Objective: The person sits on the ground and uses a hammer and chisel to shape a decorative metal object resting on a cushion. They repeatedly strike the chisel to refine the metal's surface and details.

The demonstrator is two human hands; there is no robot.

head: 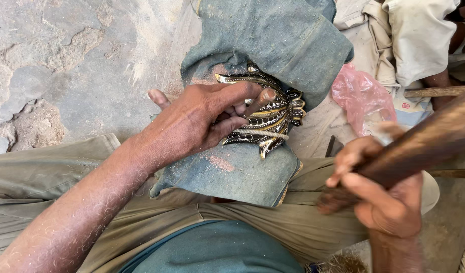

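Nearest, the right hand (pixel 381 194) is clenched around a dark wooden mallet (pixel 419 146), which slants up toward the right edge and is blurred. Beyond it, the left hand (pixel 197 121) pinches a thin chisel (pixel 256 103) in its fingers (pixel 242 91), tip resting on a carved black and gold ornament (pixel 273 114). The ornament lies on a folded denim cloth (pixel 273 35) over the person's knee. Farther right, a pink plastic bag (pixel 358 93) sits on the dusty floor (pixel 65 60).

A folded denim cloth (pixel 273 45) carries a dark, gold-edged carved ornament (pixel 270 116).
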